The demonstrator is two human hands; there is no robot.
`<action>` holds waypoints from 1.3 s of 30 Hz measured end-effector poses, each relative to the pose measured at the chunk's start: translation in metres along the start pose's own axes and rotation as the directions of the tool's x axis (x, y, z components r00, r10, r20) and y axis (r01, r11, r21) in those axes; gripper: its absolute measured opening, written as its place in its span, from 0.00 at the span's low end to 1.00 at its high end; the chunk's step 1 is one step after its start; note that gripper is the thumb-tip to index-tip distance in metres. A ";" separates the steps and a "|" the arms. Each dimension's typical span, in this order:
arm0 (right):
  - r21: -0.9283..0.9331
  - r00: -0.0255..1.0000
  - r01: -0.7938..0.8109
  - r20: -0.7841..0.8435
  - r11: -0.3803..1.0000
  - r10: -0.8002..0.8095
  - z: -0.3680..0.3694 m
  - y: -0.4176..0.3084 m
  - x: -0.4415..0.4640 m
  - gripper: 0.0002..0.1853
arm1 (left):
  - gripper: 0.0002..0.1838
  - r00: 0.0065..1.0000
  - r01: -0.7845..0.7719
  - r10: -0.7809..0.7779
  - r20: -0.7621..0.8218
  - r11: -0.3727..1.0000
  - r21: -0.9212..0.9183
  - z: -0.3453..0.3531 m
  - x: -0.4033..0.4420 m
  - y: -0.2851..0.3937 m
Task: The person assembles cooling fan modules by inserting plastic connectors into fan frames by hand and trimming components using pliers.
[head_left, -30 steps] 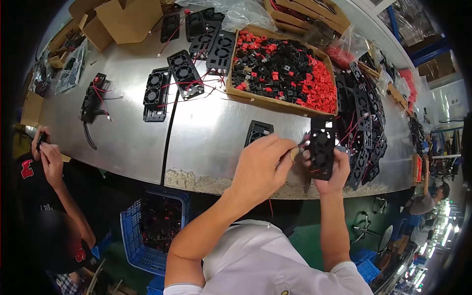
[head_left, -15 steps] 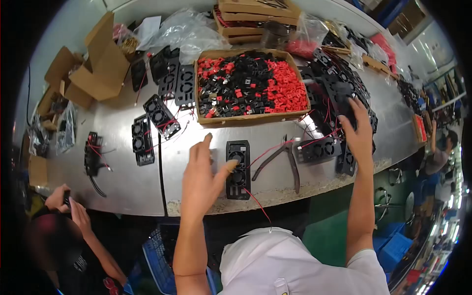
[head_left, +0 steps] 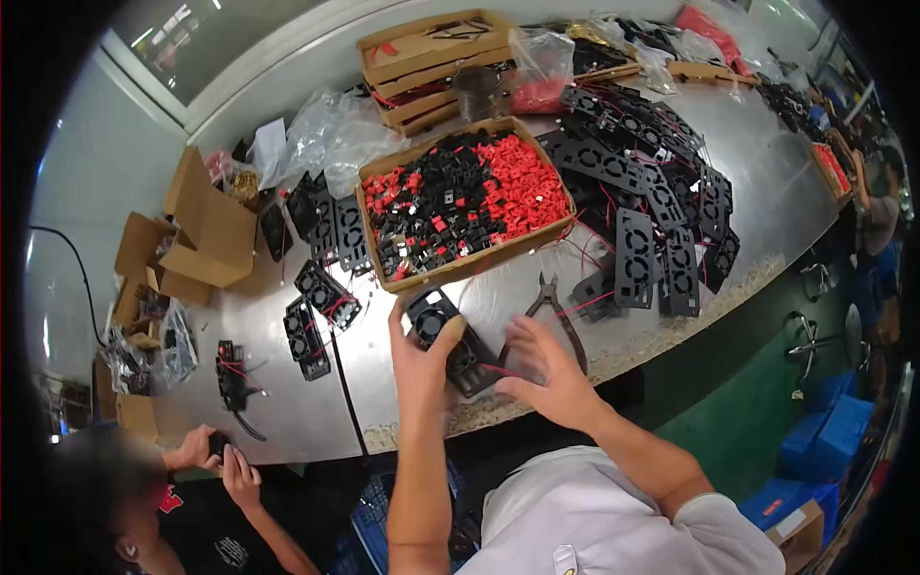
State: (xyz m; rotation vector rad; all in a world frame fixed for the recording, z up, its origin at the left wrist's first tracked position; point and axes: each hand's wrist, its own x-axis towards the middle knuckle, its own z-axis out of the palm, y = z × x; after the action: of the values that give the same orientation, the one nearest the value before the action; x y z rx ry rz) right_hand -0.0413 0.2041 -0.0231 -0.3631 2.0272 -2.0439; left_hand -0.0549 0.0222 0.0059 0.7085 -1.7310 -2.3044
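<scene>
A black twin-fan housing (head_left: 428, 320) with red wires is at the front of the metal table. Its upper left end sits in my left hand (head_left: 420, 356), the thumb over the top face and the fingers along the far side. Toward the housing's lower right end reaches my right hand (head_left: 556, 381), fingers apart and slightly blurred, with nothing visible in it. Whether its thumb touches the housing I cannot tell. Just beyond that hand lie pliers (head_left: 547, 292) with dark handles, partly covered by the fingers.
A cardboard box (head_left: 479, 257) of small red and black parts stands behind the housing. To the right is a heap of black fan panels (head_left: 634, 259). More fan units (head_left: 305, 335) lie to the left. A co-worker's hands (head_left: 225, 455) hold a small dark piece at lower left.
My left hand has taken hold of the fan housing, now tilted. My right hand has come from the panel heap on the right to beside the housing. The camera view has turned.
</scene>
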 end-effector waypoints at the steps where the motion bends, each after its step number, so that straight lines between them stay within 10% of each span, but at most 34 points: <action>1: 0.308 0.983 -0.167 0.126 0.936 0.134 -0.001 -0.004 0.006 0.43 | 0.41 0.994 -0.072 0.059 -0.094 0.987 -0.142 0.009 -0.006 -0.007; 6: 0.190 0.882 -0.314 0.422 0.930 0.211 -0.008 -0.036 0.021 0.30 | 0.32 0.994 -0.013 -0.030 -0.101 0.916 -0.400 -0.014 -0.031 -0.015; 8: 0.111 0.838 -0.252 0.521 0.961 0.159 -0.026 -0.038 0.021 0.28 | 0.40 0.989 0.119 -0.146 0.026 0.673 -0.730 -0.019 -0.042 0.005; 9: -0.015 0.738 -0.262 0.641 0.965 0.210 -0.037 -0.042 0.024 0.28 | 0.50 0.892 0.241 0.119 0.436 0.690 -0.682 -0.072 -0.022 -0.039; 10: -0.080 0.751 0.108 0.660 0.991 -0.029 -0.039 -0.030 0.026 0.29 | 0.37 0.746 0.340 0.092 0.660 0.799 -0.496 -0.075 -0.022 -0.018; 11: -0.194 0.694 0.150 0.719 0.970 0.036 -0.040 -0.039 0.030 0.29 | 0.32 0.719 0.220 -0.072 0.691 0.967 -0.129 -0.081 -0.020 -0.021; 14: -0.315 0.708 0.321 0.706 0.893 -0.006 -0.035 -0.042 0.032 0.30 | 0.48 0.430 0.267 -0.378 0.819 0.921 0.285 -0.072 -0.028 0.007; 16: -0.316 0.799 0.347 0.593 0.883 -0.102 -0.028 -0.043 0.025 0.30 | 0.45 0.538 0.061 -0.424 0.729 0.881 0.468 -0.054 -0.037 0.013; 19: -0.225 0.941 0.259 0.277 0.939 -0.193 -0.018 -0.051 0.012 0.28 | 0.41 0.790 0.258 -0.224 0.570 0.966 0.023 -0.053 -0.034 -0.026; 22: 0.598 0.977 -0.122 0.213 0.792 -0.010 -0.001 -0.017 0.009 0.23 | 0.39 0.898 0.259 -0.027 0.438 0.838 -0.480 -0.030 -0.042 -0.043; 26: 0.306 0.981 -0.172 0.141 0.936 0.134 -0.018 -0.015 0.008 0.20 | 0.38 0.920 0.281 -0.069 0.385 0.803 -0.526 -0.022 -0.046 -0.041; 27: -0.236 0.974 0.227 0.069 0.945 -0.217 -0.030 -0.027 0.010 0.24 | 0.39 0.940 0.246 -0.090 0.329 0.847 -0.471 -0.021 -0.053 -0.027; 30: -0.833 0.870 0.442 0.306 0.334 -0.388 -0.064 0.000 0.019 0.27 | 0.37 0.964 0.190 -0.117 0.241 0.931 -0.311 -0.036 -0.055 -0.014; 37: -0.777 0.836 0.545 0.534 0.315 -0.126 -0.101 -0.022 0.027 0.26 | 0.28 0.956 0.162 -0.155 0.248 0.987 -0.008 -0.046 -0.052 0.004; 39: -0.626 0.885 0.438 0.428 0.645 -0.185 -0.083 -0.047 0.031 0.23 | 0.26 0.956 0.030 -0.088 0.281 0.978 0.206 -0.038 -0.050 -0.002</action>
State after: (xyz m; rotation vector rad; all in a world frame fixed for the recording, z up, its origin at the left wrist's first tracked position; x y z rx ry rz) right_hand -0.0989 0.2722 0.0232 -1.1959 2.5718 -1.0900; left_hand 0.0066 0.0107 0.0095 0.4770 -2.1191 -2.3958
